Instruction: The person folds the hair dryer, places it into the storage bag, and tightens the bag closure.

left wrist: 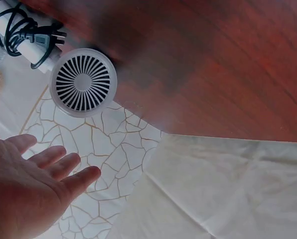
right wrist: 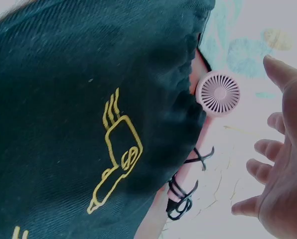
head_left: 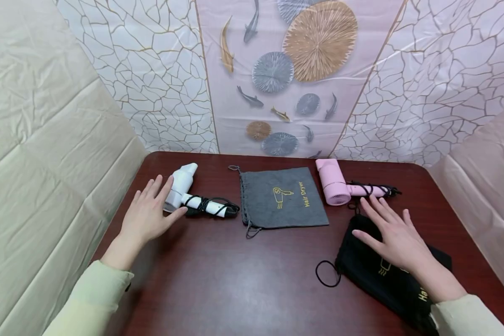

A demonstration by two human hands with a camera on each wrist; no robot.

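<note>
Reddish-brown table (head_left: 252, 289) up front, dark & glossy w/ soft light pooling mid-surface, far corners rounded off. Right behind it, the patterned backdrop (head_left: 233, 133): pale pink centre strip w/ gold & grey fish plus round discs, white panels w/ gold crackle lines either side. Creased cream cloth (head_left: 46, 116) walls the L side, pinkish cloth (head_left: 483, 186) the R.

Down on the tabletop, white hair dryer (head_left: 182, 182) lies toward the far L, black cord (head_left: 203, 204) wound round its handle. L hand (head_left: 144, 217) hovers just beside it, palm down, fingers fairly straight, a bit spread, thumb out wide, gripping nothing. Centre back, grey drawstring pouch (head_left: 258, 196) lies flat, gold "Hair Dryer" print running sideways. Over R, pink hair dryer (head_left: 332, 182) at the back, handle pointing R. Nearer the front, black drawstring pouch (head_left: 361, 268) lies slantwise, cord loop (head_left: 328, 286) out to its L. R hand (head_left: 396, 238) hangs above it, fingers spread, thumb apart; wrist cam shows a gap btwn hand & pouch.
</note>
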